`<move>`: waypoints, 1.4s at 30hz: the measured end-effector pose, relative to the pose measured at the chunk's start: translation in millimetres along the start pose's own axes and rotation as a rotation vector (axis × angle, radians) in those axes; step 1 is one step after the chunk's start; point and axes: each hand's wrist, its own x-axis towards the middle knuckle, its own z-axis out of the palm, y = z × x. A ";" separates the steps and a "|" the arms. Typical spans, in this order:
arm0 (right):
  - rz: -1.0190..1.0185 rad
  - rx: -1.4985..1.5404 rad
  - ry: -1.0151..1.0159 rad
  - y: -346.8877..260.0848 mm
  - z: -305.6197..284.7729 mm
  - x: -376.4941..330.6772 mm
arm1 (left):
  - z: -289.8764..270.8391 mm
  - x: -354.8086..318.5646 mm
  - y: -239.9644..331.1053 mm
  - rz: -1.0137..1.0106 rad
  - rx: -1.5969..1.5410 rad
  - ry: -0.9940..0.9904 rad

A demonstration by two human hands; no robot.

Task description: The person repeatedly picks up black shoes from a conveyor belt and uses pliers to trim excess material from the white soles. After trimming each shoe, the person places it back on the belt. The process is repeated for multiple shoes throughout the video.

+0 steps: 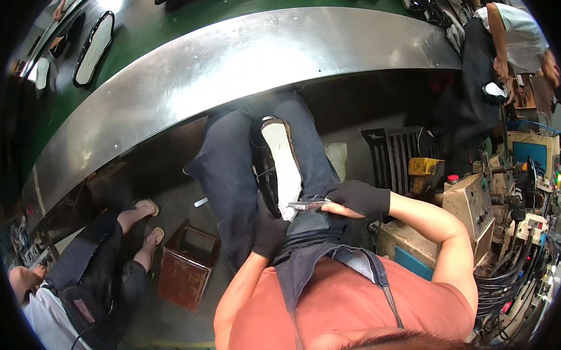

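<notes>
A dark shoe [283,156] lies lengthwise on my lap, its long white underside facing up and a dark upper showing along its left edge. My left hand [270,230], in a black fingerless glove, closes around the near end of the shoe from the left. In my right hand [361,199], also gloved in black, is a pair of metal pliers [307,205]. Their jaws meet the near end of the white underside, where some white material bunches up. Whether the jaws grip that material I cannot tell. My left fingers are partly hidden by the shoe.
Ahead curves a bench with a shiny metal edge [238,58] and green top, bearing another white-soled shoe [95,48]. A brown stool [187,266] stands left, near a seated person [79,302]. At right are machinery [466,204], cables and another person [515,39].
</notes>
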 end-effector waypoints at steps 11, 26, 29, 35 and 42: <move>-0.197 -0.632 0.187 -30.6 8.2 5.9 | -3.3 7.6 -6.9 0.105 0.160 -0.030; -0.243 -0.210 0.217 41.5 44.5 27.4 | -11.4 3.6 -20.4 -0.187 -0.292 -0.220; -0.113 -0.201 0.079 40.5 26.5 11.0 | -2.2 11.3 -16.3 0.057 -0.035 -0.103; -0.156 -0.241 -0.044 -45.3 -16.9 2.4 | -4.9 19.2 -16.1 0.027 -0.248 -0.173; -0.151 -0.287 0.170 23.0 9.4 13.8 | -15.0 7.2 -8.2 -0.200 -0.160 -0.126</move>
